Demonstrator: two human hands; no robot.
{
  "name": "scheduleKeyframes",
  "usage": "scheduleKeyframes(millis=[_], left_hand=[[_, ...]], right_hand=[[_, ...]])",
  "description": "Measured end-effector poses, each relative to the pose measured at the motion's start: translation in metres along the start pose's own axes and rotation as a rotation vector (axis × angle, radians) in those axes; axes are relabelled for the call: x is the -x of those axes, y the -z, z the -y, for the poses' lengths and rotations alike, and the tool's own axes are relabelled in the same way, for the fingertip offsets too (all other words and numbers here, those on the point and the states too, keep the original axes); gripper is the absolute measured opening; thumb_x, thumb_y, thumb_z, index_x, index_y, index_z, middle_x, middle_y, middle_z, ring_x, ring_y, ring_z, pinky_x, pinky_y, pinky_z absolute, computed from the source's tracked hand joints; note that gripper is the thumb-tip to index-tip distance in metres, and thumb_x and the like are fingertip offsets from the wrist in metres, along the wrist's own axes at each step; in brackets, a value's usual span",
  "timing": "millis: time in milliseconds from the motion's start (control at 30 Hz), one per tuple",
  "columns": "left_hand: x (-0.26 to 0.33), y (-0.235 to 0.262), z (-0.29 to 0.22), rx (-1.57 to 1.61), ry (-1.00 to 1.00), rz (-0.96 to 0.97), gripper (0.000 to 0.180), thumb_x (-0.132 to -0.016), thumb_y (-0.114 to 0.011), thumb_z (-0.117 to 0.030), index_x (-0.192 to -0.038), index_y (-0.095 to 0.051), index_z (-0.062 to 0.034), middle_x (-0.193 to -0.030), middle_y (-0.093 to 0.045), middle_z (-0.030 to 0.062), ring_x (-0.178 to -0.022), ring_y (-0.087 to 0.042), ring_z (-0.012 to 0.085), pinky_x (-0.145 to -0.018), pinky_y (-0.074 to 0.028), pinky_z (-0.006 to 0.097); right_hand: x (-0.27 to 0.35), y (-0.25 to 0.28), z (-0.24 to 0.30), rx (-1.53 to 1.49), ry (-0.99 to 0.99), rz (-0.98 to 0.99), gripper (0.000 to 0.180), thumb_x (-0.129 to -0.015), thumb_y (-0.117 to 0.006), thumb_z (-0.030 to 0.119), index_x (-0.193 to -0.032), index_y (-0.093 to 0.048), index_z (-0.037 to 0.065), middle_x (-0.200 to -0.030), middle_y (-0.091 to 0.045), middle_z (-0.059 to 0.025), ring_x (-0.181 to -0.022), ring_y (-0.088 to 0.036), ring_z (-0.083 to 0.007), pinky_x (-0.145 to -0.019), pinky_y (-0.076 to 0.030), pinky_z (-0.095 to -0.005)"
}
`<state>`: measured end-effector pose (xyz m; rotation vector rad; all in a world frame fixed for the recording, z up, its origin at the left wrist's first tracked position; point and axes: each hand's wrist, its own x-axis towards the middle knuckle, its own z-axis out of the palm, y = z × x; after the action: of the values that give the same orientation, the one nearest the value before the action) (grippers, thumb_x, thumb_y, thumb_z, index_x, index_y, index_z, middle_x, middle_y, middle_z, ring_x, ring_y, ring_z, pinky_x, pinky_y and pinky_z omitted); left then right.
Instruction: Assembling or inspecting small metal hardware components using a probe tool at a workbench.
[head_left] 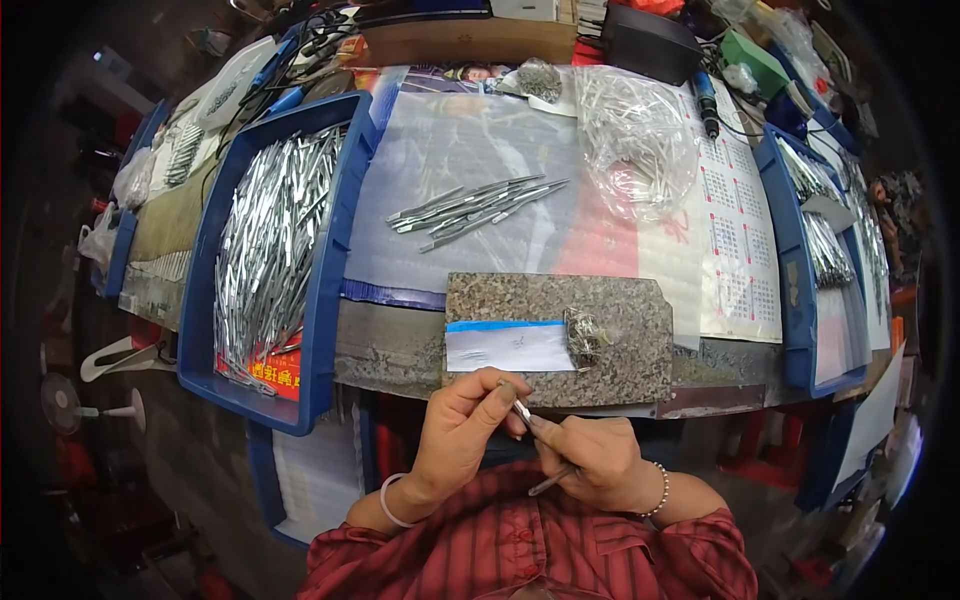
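Observation:
My left hand point(460, 432) is closed, its thumb and fingertips pinching one end of a slim silver metal piece point(522, 410). Against the other end of that piece press the fingers of my right hand point(600, 455), also closed. From beneath the right palm sticks out the grey end of a slender metal tool point(550, 483); the palm hides the rest, so its kind is unclear. Just beyond the hands lies a speckled granite slab point(640, 330). On it are a white sheet with a blue edge point(505, 350), holding tiny thin bits, and a clear packet of small dark parts point(588, 338).
A loose bunch of slim silver metal pieces point(475, 210) lies on the plastic-covered bench. At left, a blue tray point(325, 330) is heaped with similar pieces. Farther back sit a clear plastic bag point(640, 140) and a blue-black handheld tool point(707, 105). Another blue tray point(800, 340) stands right.

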<state>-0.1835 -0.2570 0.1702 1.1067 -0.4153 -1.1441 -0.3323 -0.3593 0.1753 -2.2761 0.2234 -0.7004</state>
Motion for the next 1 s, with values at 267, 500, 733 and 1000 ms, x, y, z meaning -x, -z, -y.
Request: scheduleKeyframes(millis=[267, 500, 733, 1000], left_hand=[[0.003, 0.034, -0.025, -0.24, 0.208, 0.284, 0.014, -0.091, -0.055, -0.002, -0.099, -0.064, 0.0053, -0.083, -0.062, 0.0066, -0.072, -0.062, 0.0114, -0.063, -0.05, 0.022], [0.005, 0.066, -0.036, -0.586, 0.44, 0.589, 0.023, -0.093, -0.055, -0.016, -0.106, -0.065, -0.0001, -0.073, -0.061, 0.0002, -0.059, -0.056, 0.0049, -0.052, -0.045, 0.02], [0.009, 0.087, -0.052, -0.541, 0.231, 0.132, 0.019, -0.091, -0.057, -0.012, -0.1, -0.066, 0.001, -0.066, -0.057, -0.0021, -0.057, -0.051, 0.0029, -0.05, -0.04, 0.019], [-0.007, 0.101, -0.046, -0.719, 0.062, 0.048, 0.016, -0.088, -0.059, -0.011, -0.094, -0.066, 0.0023, -0.062, -0.057, 0.0046, -0.057, -0.049, 0.0046, -0.051, -0.04, 0.024]], right_hand=[[-0.017, 0.025, 0.007, 0.255, 0.317, 0.265, 0.021, -0.073, -0.061, 0.01, -0.093, -0.064, 0.002, -0.062, -0.041, 0.0008, -0.048, -0.047, -0.0087, -0.038, -0.036, -0.0237], [-0.031, 0.01, 0.004, 0.257, 0.494, 0.438, 0.022, -0.074, -0.059, 0.013, -0.093, -0.062, 0.003, -0.064, -0.042, 0.0016, -0.053, -0.048, -0.0085, -0.042, -0.037, -0.0211], [-0.051, 0.034, -0.003, -0.049, 0.122, 0.11, 0.037, -0.09, -0.055, 0.033, -0.101, -0.061, -0.002, -0.092, -0.064, -0.0157, -0.068, -0.063, -0.0244, -0.055, -0.05, -0.0332], [-0.073, 0.027, -0.003, -0.075, -0.053, 0.122, 0.038, -0.096, -0.04, 0.027, -0.104, -0.06, -0.004, -0.092, -0.065, -0.0187, -0.071, -0.064, -0.0335, -0.06, -0.051, -0.0361]])
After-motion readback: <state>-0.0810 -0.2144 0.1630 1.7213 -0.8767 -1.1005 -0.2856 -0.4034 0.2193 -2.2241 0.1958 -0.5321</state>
